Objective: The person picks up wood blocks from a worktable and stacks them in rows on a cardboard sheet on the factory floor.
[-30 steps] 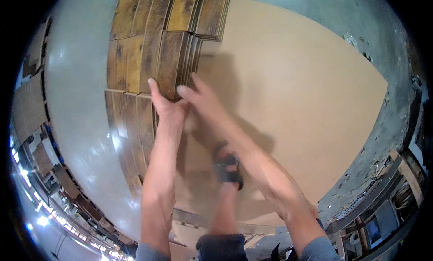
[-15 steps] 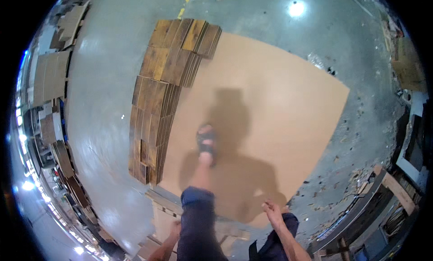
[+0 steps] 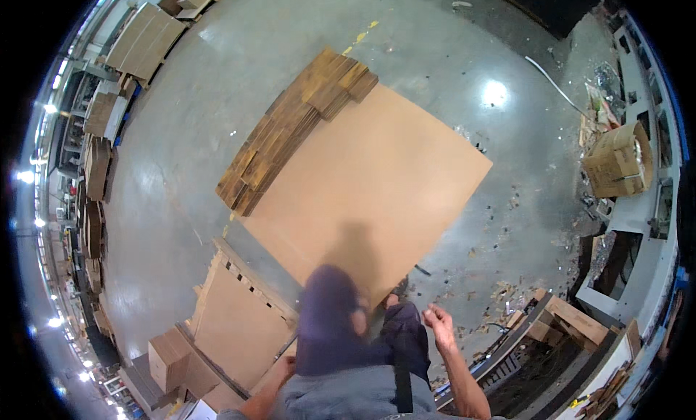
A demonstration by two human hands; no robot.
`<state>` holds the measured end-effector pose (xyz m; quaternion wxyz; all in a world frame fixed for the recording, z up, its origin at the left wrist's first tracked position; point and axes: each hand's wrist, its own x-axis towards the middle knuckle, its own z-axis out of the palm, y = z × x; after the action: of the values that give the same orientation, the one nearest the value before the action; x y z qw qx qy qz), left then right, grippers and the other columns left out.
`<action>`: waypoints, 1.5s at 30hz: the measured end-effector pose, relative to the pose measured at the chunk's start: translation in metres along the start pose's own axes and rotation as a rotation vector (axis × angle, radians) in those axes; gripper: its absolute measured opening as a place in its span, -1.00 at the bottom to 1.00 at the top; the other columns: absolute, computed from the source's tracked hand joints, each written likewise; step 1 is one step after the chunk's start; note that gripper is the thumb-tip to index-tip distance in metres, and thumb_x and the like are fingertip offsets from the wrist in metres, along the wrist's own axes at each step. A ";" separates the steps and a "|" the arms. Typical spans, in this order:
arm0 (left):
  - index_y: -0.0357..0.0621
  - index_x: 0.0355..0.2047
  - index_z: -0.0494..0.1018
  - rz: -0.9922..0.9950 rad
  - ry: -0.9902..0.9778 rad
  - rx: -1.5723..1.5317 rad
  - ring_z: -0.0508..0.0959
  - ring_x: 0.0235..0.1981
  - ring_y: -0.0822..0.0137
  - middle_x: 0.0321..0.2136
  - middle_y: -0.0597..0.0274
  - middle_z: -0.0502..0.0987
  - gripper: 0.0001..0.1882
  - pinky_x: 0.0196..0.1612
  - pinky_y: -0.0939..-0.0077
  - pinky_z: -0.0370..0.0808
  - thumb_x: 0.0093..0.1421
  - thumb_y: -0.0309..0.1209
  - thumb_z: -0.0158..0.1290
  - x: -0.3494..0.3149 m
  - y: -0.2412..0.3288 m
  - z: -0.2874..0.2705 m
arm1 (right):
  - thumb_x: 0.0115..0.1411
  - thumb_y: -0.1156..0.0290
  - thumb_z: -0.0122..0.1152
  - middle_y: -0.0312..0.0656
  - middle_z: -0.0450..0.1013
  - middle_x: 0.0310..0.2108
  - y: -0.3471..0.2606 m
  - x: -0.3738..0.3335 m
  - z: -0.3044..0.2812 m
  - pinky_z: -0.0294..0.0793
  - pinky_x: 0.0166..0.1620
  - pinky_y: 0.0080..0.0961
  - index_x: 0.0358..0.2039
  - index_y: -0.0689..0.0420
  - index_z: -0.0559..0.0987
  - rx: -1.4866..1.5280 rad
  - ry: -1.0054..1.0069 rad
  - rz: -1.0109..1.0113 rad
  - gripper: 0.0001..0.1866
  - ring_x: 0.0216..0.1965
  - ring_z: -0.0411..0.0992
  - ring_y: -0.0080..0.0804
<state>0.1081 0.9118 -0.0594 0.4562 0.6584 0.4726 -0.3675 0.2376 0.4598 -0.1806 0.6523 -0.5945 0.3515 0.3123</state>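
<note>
Both hands have come away from the wooden planks since a second ago, when they were right at the stack's edge; the view has drawn back too, and the planks now look farther off. I see the planks (image 3: 286, 133) stacked in a long, stepped row, dark and lighter brown, along the far-left edge of a broad tan sheet (image 3: 391, 173). That sheet lies flat on the grey floor (image 3: 174, 202), with the wearer's shadow across its near part. Nearest me, the wearer's bent knee (image 3: 330, 293) covers the sheet's near corner. From here the right hand (image 3: 440, 326) hangs beside the other leg, well apart from the planks, its fingers loosely curled; I cannot tell whether they close on anything. I see the left hand (image 3: 286, 367) low by the waist, partly hidden, so I cannot tell how its fingers stand. Just beyond it, a cardboard-topped pallet (image 3: 243, 315) sits on the floor. Farther out I pick up scattered scraps (image 3: 507, 297) to the right, an open cardboard box (image 3: 612, 162) and, at far left, stacked cardboard (image 3: 147, 43).
</note>
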 end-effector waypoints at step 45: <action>-0.08 -0.49 0.30 0.556 -1.086 0.420 0.23 -0.41 0.51 -0.47 0.43 0.25 -0.44 -0.35 0.53 0.22 0.09 0.06 0.36 -0.567 -0.399 0.776 | 0.10 -0.20 0.38 -0.05 0.50 0.07 0.467 -0.736 -0.701 0.43 0.15 -0.35 0.22 0.33 0.42 0.009 0.133 -0.063 -0.07 0.03 0.49 -0.29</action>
<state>-0.4754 0.0679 0.1148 0.5699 0.5520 -0.0959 -0.6011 -0.6198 -0.1844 0.1386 0.6397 -0.6218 0.3766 0.2497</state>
